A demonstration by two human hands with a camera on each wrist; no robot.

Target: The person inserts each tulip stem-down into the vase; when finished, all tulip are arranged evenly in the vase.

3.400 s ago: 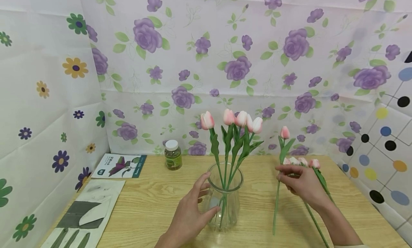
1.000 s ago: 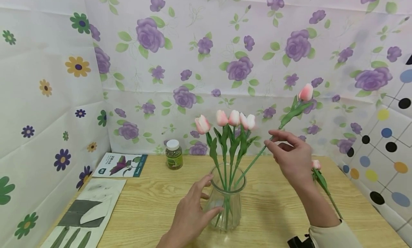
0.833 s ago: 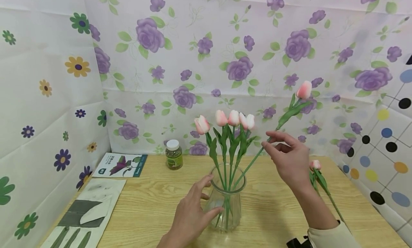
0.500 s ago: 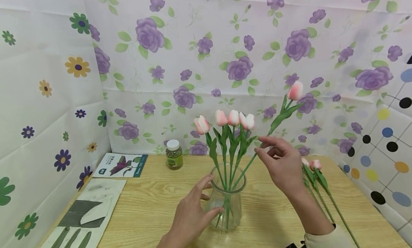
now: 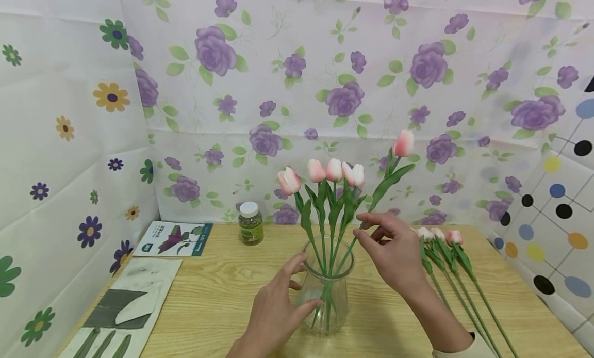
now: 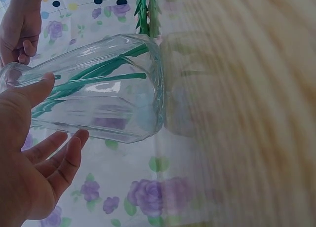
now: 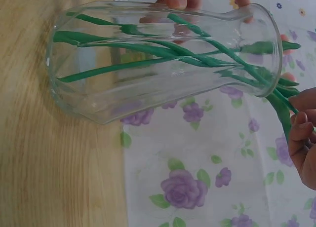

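My left hand (image 5: 276, 309) curves round the left side of a clear glass vase (image 5: 342, 301), its thumb in front of the glass. Several pink-and-white tulips (image 5: 334, 170) lean inside the vase. Between thumb and fingertips, my right hand (image 5: 394, 252) pinches the green stem of another pink tulip (image 5: 404, 143), just above the vase's right rim. That tulip tilts to the right, with its lower stem inside the vase mouth. In the right wrist view the stem (image 7: 224, 50) crosses the others inside the glass and its end hangs above the vase floor.
Several more tulips (image 5: 455, 238) lie on the wooden table to the right, under and beyond my right forearm. A white-lidded jar (image 5: 251, 230) stands behind the vase to the left. A booklet (image 5: 171, 239) and a printed sheet (image 5: 127, 301) lie at the left edge.
My right hand has lifted a tulip from the right side, brought its stem into the vase mouth, and has since moved down and left with it. My left hand stays at the vase.
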